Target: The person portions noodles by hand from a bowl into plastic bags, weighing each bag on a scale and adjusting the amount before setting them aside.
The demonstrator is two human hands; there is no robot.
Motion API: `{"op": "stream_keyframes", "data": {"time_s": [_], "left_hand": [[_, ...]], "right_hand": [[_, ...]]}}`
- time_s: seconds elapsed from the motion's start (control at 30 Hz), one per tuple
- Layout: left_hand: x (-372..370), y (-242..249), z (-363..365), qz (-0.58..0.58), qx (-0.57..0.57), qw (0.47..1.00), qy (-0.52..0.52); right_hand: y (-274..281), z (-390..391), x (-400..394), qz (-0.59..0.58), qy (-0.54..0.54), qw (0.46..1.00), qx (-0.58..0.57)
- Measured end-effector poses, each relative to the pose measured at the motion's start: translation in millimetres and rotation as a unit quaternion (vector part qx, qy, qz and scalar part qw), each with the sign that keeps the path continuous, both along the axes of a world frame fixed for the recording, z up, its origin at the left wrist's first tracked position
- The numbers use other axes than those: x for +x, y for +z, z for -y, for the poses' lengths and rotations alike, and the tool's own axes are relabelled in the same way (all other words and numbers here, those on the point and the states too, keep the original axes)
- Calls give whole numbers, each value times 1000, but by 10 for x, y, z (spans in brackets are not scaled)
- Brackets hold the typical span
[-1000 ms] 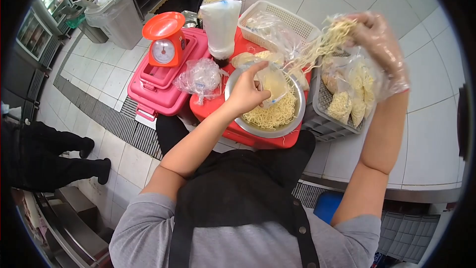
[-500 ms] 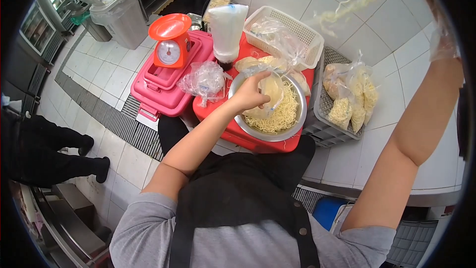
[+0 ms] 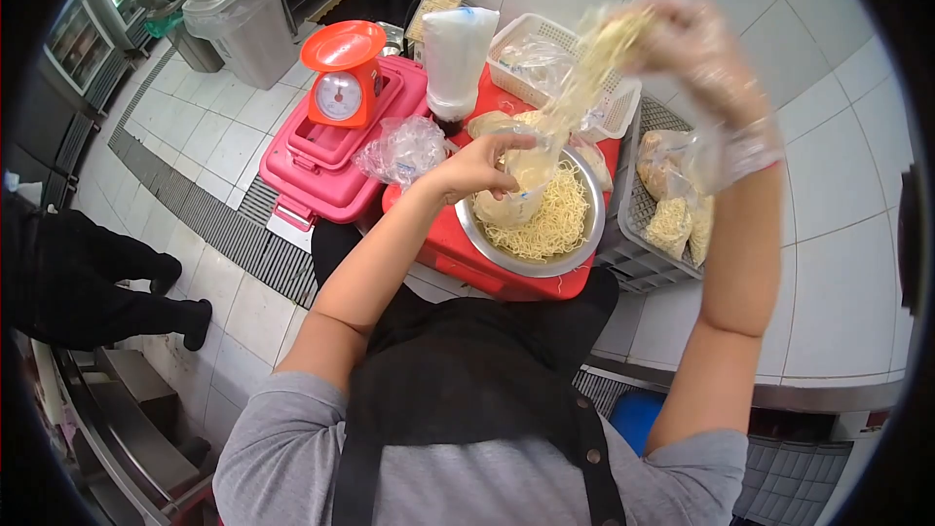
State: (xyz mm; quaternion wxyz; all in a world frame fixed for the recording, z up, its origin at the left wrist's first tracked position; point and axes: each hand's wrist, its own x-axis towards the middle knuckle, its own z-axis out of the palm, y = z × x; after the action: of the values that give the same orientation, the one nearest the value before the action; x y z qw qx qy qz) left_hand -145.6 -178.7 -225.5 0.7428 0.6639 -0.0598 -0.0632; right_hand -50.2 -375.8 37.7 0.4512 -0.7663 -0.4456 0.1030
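Note:
In the head view, my left hand grips the rim of a clear plastic bag, thumb and fingers curled round its mouth. The bag rests over a steel bowl of loose yellow noodles. Above and to the right, my right hand, in a clear plastic glove and smeared by motion, is closed on a hank of noodles. Its strands hang down to the bag's mouth. More bagged noodles lie at the bowl's far edge.
The bowl stands on a red cooler box. Behind it are a white basket and an upright clear plastic bag roll. An orange scale sits on a pink box. A grey crate holds bagged noodles. A person's legs show at left.
My right hand has swung in from the upper right edge, bringing the noodles down toward the bag. My left hand has shifted slightly left and still holds the bag.

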Motion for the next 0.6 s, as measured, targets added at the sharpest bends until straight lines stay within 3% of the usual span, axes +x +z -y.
{"op": "stream_keyframes", "data": {"time_s": [0.13, 0.2, 0.27, 0.4, 0.43, 0.5, 0.6], "left_hand": [[-25, 50, 7, -19, -4, 1000, -10], [-2, 24, 5, -36, -11, 999, -13], [47, -66, 8, 3, -14, 1000, 21], [11, 25, 14, -2, -13, 1000, 7], [24, 29, 28, -9, -1, 1000, 13], [38, 35, 51, -17, 11, 1000, 17], [45, 51, 78, -27, 16, 999, 32]], "right_hand": [[-961, -144, -32, -111, 10, 980, -167], [-1703, -116, 124, -126, 5, 976, -176], [-1526, -257, -171, 117, -2, 915, -385], [-1500, -295, -97, 72, -6, 880, -469], [-1478, -281, -92, 72, -6, 881, -468], [-1431, -222, -85, -88, -8, 967, -240], [-1364, -120, -160, -126, -51, 976, -170]]}}
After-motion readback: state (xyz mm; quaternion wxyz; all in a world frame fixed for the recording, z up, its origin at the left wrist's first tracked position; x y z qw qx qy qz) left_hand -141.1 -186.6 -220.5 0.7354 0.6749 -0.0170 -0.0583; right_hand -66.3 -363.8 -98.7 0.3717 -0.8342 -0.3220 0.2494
